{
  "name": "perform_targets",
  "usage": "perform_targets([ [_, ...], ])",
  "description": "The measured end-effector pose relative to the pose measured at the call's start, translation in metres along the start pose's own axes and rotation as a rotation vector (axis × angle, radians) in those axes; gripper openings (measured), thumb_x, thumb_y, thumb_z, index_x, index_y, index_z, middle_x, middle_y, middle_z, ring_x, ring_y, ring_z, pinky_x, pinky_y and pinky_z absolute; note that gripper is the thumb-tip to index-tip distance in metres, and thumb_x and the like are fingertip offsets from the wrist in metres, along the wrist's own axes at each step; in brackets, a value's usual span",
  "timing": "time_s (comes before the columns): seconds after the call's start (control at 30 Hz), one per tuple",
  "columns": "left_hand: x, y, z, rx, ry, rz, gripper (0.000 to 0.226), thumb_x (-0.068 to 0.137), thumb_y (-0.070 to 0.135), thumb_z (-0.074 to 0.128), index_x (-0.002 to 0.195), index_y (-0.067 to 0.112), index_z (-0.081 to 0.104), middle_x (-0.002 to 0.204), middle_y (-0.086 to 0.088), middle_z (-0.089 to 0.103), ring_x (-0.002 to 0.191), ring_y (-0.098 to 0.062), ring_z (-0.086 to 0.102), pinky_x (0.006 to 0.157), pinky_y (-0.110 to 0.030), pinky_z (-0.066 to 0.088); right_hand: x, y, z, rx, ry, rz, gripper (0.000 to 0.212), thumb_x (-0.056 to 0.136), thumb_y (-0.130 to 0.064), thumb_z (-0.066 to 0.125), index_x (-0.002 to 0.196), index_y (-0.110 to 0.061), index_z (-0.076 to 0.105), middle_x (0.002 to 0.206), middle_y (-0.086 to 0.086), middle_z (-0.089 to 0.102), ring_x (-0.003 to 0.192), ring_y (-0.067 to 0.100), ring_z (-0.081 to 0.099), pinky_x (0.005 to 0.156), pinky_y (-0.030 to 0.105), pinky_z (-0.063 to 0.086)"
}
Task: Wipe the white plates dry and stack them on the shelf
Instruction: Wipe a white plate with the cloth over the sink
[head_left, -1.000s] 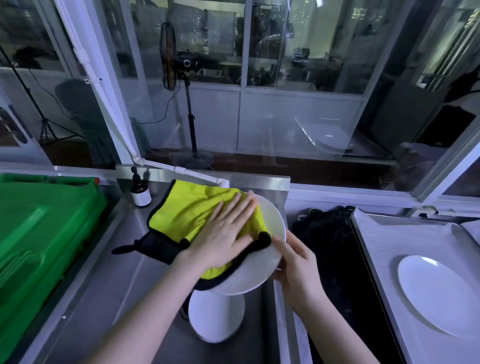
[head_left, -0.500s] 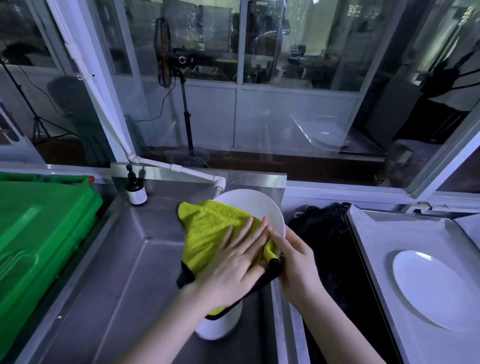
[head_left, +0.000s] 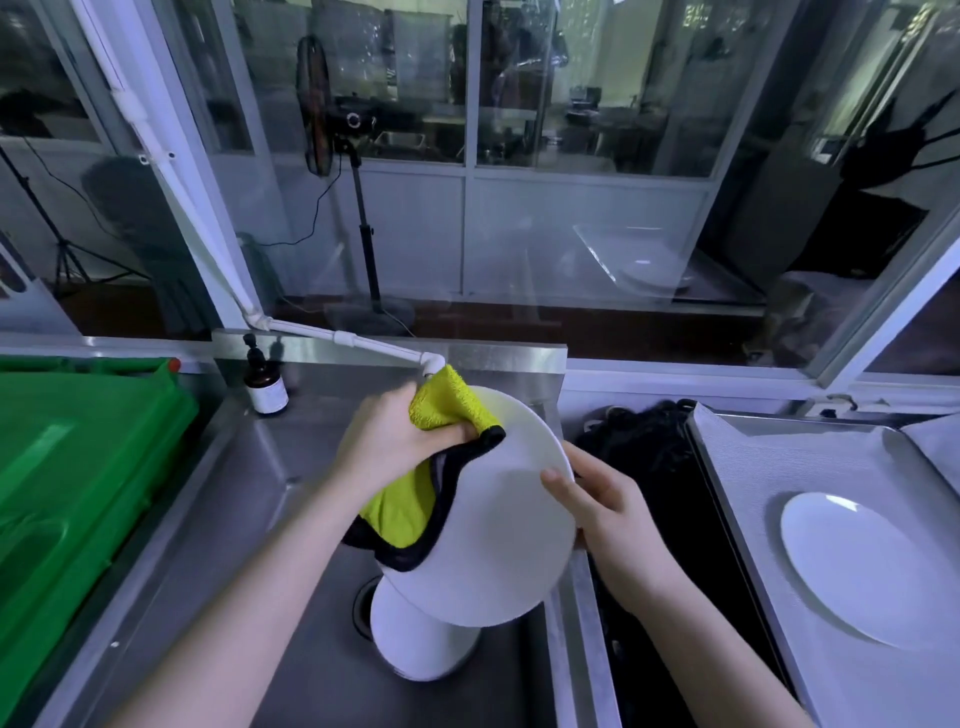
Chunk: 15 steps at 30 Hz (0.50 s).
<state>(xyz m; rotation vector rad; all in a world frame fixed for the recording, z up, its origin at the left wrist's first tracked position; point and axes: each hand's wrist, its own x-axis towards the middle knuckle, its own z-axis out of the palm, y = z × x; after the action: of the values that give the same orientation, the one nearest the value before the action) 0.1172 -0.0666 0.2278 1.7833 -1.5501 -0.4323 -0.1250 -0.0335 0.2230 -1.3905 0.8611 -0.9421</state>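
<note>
I hold a white plate tilted above the steel sink. My right hand grips its right rim, thumb on the face. My left hand grips a bunched yellow cloth with black trim against the plate's upper left edge, and part of the cloth hangs down over the left rim. Below the held plate, more white plates stand in the sink, partly hidden. Another white plate lies flat on the steel shelf surface at the right.
A green crate fills the left side. A brown pump bottle stands at the sink's back left corner. A white pipe tap ends just behind the cloth. A dark bundle sits between sink and shelf. Glass windows rise behind.
My left hand went from lying flat on the cloth over the plate's face to bunching the cloth at the upper left rim. Most of the plate's face is now uncovered.
</note>
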Motion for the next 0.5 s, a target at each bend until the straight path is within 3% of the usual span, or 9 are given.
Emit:
perform_targets([
  [0.03,0.0,-0.001,-0.002,-0.041,-0.033,-0.004,0.067,0.045,0.082,0.066,0.079,0.025,0.062,0.071,0.016,0.066,0.068,0.007,0.059,0.056,-0.013,0.038,0.002,-0.003,-0.004,-0.048,0.012,-0.024,0.03,0.098,-0.033,0.058,0.127,-0.032,0.067,0.103,0.008,0.073,0.087,0.018,0.069,0.065,0.033,0.051],
  [0.13,0.0,-0.003,-0.009,-0.152,-0.137,0.067,0.092,0.042,0.095,0.057,0.075,0.009,0.062,0.059,0.007,0.056,0.053,-0.001,0.047,0.053,-0.02,0.032,0.014,-0.013,-0.015,-0.238,0.06,-0.078,0.026,0.103,-0.016,0.054,0.122,-0.027,0.068,0.104,-0.003,0.074,0.094,0.015,0.069,0.078,0.031,0.054],
  [0.27,0.0,0.004,-0.006,-0.168,-0.174,0.072,0.06,0.051,0.081,0.064,0.053,0.023,0.05,0.044,0.013,0.041,0.045,0.0,0.04,0.047,-0.016,0.029,0.034,-0.026,-0.013,-0.586,0.019,-0.119,0.023,0.103,-0.017,0.05,0.121,-0.024,0.063,0.099,-0.003,0.07,0.092,0.017,0.064,0.083,0.03,0.049],
  [0.4,-0.005,0.002,0.002,-0.163,-0.263,0.03,0.059,0.047,0.069,0.076,0.065,0.014,0.065,0.058,-0.004,0.059,0.053,-0.005,0.049,0.056,-0.026,0.036,0.044,-0.03,-0.002,-0.784,-0.054,-0.187,0.023,0.101,-0.02,0.055,0.122,-0.021,0.063,0.092,-0.005,0.069,0.086,0.017,0.063,0.078,0.025,0.045],
  [0.5,-0.02,-0.01,0.003,-0.322,-0.181,-0.091,0.04,0.054,0.051,0.085,0.068,0.017,0.069,0.063,0.007,0.068,0.056,-0.001,0.058,0.056,-0.019,0.043,0.049,-0.033,-0.009,-0.722,-0.009,-0.169,0.021,0.101,-0.021,0.056,0.12,-0.023,0.065,0.099,-0.008,0.072,0.095,0.012,0.065,0.086,0.027,0.049],
])
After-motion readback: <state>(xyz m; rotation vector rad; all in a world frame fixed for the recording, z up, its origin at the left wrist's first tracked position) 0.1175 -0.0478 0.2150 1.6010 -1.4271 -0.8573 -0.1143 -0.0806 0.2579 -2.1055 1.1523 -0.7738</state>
